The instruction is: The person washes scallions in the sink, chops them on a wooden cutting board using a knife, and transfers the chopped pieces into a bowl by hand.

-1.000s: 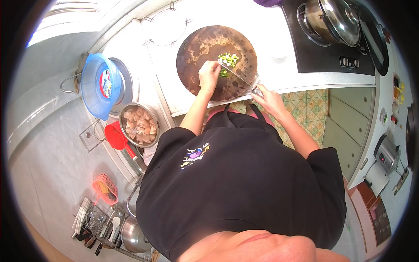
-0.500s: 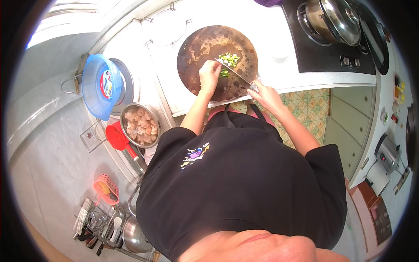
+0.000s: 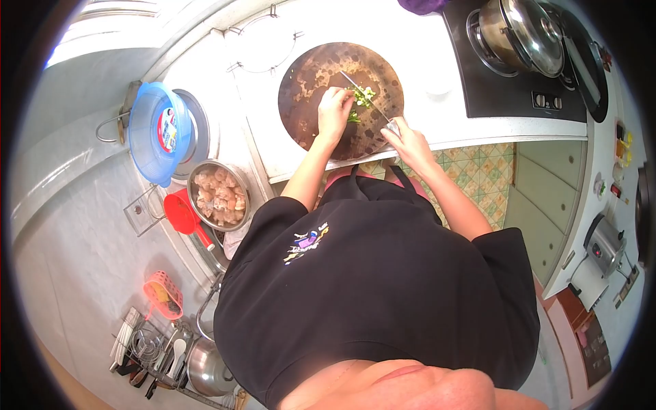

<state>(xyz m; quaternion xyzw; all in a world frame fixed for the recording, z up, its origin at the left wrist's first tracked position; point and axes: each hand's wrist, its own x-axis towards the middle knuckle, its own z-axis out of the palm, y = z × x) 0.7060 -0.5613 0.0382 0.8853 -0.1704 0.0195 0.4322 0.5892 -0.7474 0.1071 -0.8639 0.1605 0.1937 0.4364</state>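
Observation:
On a round, dark-stained wooden chopping board (image 3: 307, 102) lies a heap of chopped green onion (image 3: 367, 98). My right hand (image 3: 408, 143) is wrapped round the handle of a kitchen knife (image 3: 375, 107), whose blade points away to the upper left across the board. Just left of the blade, my left hand (image 3: 333, 115) has its fingers bent and pressed together on the green onion. A few uncut green stalks (image 3: 353, 118) stick out below those fingers. The fingertips are partly hidden, close beside the blade.
A metal bowl of raw meat chunks (image 3: 220, 208) stands at the left, near a red ladle-like scoop (image 3: 181, 212) and a blue plastic basin (image 3: 147, 130). At the right a lidded pot (image 3: 509, 37) sits on the black stove (image 3: 492, 92). A wire rack (image 3: 236, 65) lies behind the board.
My left hand has shifted slightly right, its fingers over the green onion. The knife has swung to a steeper angle, its tip farther away, and my right hand has moved a little left and up.

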